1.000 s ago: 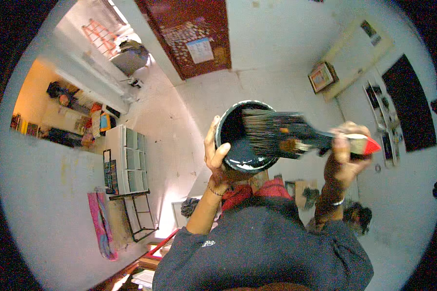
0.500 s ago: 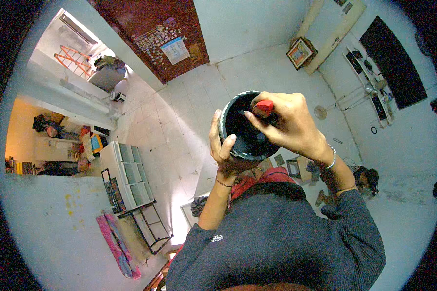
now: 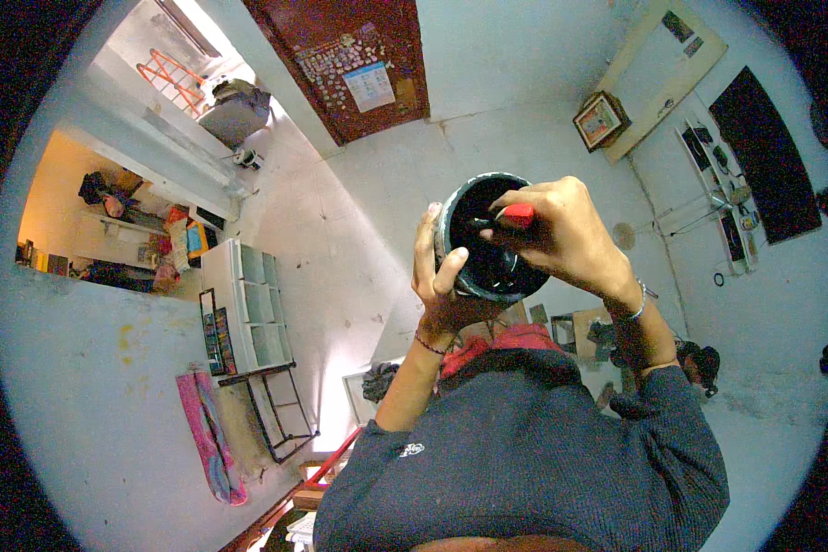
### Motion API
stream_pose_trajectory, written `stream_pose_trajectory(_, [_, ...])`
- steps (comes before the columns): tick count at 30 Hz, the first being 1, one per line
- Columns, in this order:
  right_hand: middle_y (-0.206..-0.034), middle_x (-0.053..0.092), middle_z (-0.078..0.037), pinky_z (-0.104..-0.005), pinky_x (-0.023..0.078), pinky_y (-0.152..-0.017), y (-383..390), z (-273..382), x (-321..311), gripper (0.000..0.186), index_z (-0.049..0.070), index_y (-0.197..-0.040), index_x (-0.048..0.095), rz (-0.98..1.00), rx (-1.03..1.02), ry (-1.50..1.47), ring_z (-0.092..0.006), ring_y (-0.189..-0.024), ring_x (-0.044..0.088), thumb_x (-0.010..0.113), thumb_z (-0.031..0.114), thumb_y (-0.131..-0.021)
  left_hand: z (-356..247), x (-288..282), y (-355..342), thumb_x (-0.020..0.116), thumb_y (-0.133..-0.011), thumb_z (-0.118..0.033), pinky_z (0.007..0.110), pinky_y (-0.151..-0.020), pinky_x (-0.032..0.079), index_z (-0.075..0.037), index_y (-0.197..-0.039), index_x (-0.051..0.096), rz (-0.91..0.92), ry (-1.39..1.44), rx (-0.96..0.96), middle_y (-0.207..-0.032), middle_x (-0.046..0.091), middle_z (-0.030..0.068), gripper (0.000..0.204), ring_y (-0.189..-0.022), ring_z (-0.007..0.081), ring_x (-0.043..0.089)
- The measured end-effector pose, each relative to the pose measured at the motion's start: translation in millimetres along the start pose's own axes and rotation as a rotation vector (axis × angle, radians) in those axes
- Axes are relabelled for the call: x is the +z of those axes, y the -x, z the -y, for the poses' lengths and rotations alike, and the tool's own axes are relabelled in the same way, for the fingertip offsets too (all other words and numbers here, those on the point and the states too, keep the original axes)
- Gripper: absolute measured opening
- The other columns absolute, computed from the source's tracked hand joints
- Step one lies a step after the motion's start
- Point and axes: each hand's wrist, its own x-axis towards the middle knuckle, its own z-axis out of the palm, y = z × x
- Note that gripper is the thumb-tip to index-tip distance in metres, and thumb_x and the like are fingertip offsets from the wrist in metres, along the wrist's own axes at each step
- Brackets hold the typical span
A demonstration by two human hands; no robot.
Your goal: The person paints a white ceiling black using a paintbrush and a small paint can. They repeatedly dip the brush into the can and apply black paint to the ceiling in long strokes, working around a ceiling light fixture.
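Above a pale floor [image 3: 359, 239], the left hand [image 3: 437, 281] wraps its fingers round a paint can [image 3: 488, 235], steadying it while the right hand [image 3: 561, 230] pinches a red-handled brush [image 3: 517, 214] dipped inside.

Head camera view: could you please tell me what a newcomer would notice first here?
At the centre, the left hand cradles a dark paint can, while the right hand grips a red brush handle dipped into it. Behind, a dark red door stands at the top, and a white drawer unit on the left.
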Motion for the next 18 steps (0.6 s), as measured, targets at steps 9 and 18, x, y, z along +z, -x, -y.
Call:
stream_pose_trajectory(9, [-0.074,0.072,-0.008,-0.0269,0.054,-0.060,4.9,39.1,-55.0,0.014,0.002,-0.080,0.072,-0.287,-0.106,0.090,-0.0146,-0.063,0.069,0.085,0.008,-0.078,-10.2,3.1,-7.6,0.083,-0.080,-0.028,0.052,-0.104,0.049,-0.019,-0.128,0.047,-0.044,0.158,-0.059,-0.140,0.052,0.0286,0.061,-0.126,0.0438,0.056])
stream_pose_trajectory(18, [-0.077,0.074,-0.004,-0.0239,0.055,-0.064,10.0,77.0,-95.5,0.016,0.001,-0.086,0.073,-0.539,0.050,0.201,-0.0103,-0.069,0.070,0.086,0.007,-0.078,-16.1,10.0,-7.6,0.096,-0.059,-0.047,0.052,-0.099,0.054,-0.015,-0.133,0.037,-0.041,0.054,-0.003,-0.136,0.050,0.0352,0.100,-0.123,0.0477,0.057])
